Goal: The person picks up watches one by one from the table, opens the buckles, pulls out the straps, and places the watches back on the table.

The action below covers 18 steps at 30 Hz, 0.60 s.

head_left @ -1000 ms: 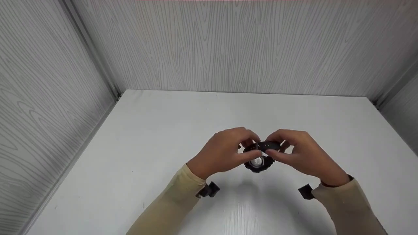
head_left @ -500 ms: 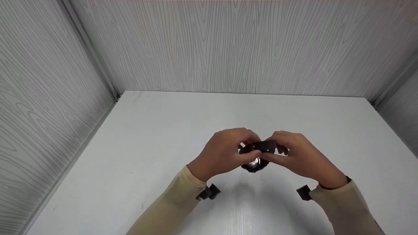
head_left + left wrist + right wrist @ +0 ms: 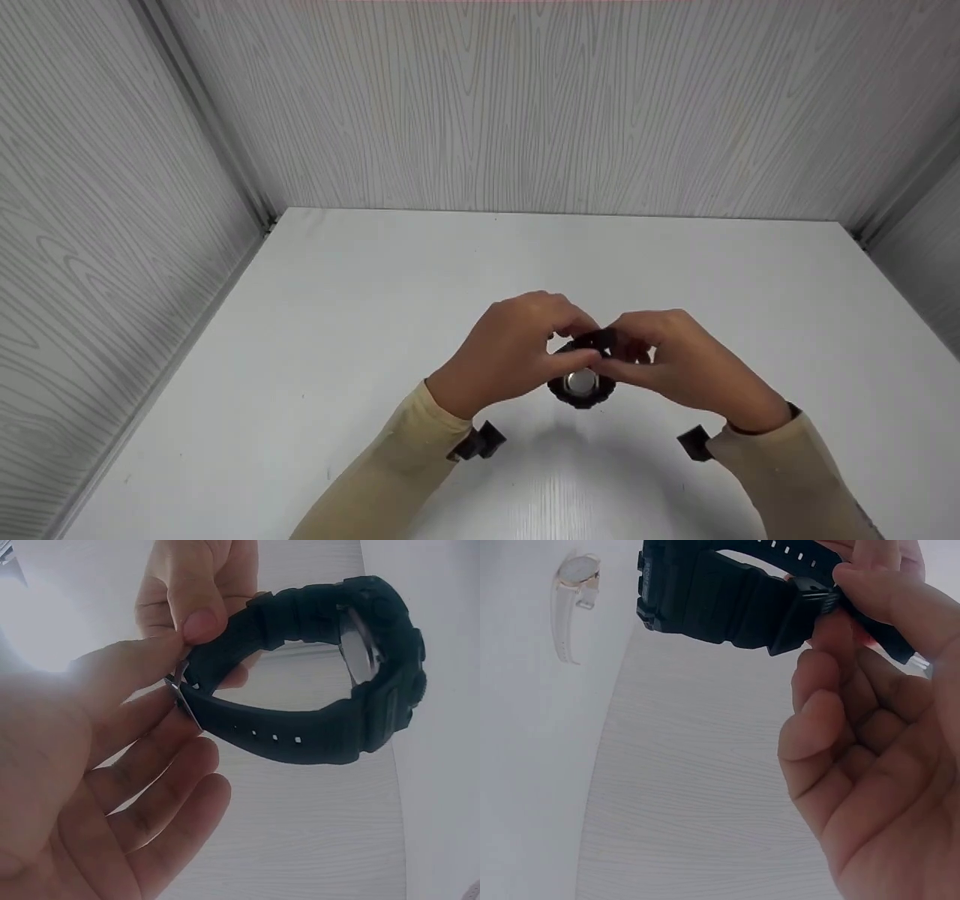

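Note:
A black wristwatch (image 3: pixel 581 401) with a thick strap is held up over the table, its silvery back facing me in the head view. Its strap curves into a loop, and both strap ends meet at a metal buckle (image 3: pixel 180 686). My left hand (image 3: pixel 517 345) pinches the strap at the buckle between thumb and forefinger, the other fingers spread loosely below. My right hand (image 3: pixel 682 360) pinches the strap beside the buckle, its thumb on top and its other fingers curled. A row of holes shows along the lower strap (image 3: pixel 285 742) in the left wrist view.
A second watch with a pale strap (image 3: pixel 564 622) lies to the left in the right wrist view. The white table (image 3: pixel 375 300) is bounded by a wood-grain back panel (image 3: pixel 480 112) and a left panel (image 3: pixel 112 225). Small black blocks (image 3: pixel 491 440) sit at both wrists.
The right hand has shifted left and slightly down, close against the left hand. The strap turned and moved left with it, and the watch's back faces more squarely up. The left hand stayed nearly still.

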{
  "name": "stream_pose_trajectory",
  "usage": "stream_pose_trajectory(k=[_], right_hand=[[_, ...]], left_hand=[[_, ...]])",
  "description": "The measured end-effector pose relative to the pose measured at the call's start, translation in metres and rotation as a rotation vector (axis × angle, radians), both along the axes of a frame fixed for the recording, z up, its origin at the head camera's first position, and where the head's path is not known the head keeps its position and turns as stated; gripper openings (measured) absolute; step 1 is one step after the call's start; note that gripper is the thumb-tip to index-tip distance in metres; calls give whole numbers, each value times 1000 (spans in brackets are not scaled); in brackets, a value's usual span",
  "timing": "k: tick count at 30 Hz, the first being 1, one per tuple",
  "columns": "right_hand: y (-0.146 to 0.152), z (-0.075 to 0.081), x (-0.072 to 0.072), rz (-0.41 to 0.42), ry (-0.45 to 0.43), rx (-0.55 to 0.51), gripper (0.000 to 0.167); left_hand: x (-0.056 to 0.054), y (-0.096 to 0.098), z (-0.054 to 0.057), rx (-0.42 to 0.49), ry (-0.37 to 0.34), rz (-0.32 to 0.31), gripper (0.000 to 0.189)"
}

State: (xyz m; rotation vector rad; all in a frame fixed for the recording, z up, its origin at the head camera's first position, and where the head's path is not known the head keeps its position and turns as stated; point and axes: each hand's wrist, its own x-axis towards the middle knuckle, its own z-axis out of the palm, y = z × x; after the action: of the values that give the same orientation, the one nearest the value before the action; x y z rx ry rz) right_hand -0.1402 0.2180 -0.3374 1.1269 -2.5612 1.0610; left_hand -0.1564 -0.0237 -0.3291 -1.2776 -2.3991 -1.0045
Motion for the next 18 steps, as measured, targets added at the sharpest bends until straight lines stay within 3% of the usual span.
stream_pose_trajectory(k=[6, 9, 13, 18], right_hand=[[2, 0, 0, -43, -102, -10, 11], [3, 0, 0, -44, -160, -20, 12], [2, 0, -1, -49, -167, -16, 16], [1, 1, -3, -62, -150, 16, 21]], left_hand=[[-3, -1, 3, 290, -310, -70, 16], [-6, -1, 1, 388, -405, -56, 18], [-9, -1, 0, 436, -446, -3, 20], [-9, -3, 0, 421, -471, 25, 20]])
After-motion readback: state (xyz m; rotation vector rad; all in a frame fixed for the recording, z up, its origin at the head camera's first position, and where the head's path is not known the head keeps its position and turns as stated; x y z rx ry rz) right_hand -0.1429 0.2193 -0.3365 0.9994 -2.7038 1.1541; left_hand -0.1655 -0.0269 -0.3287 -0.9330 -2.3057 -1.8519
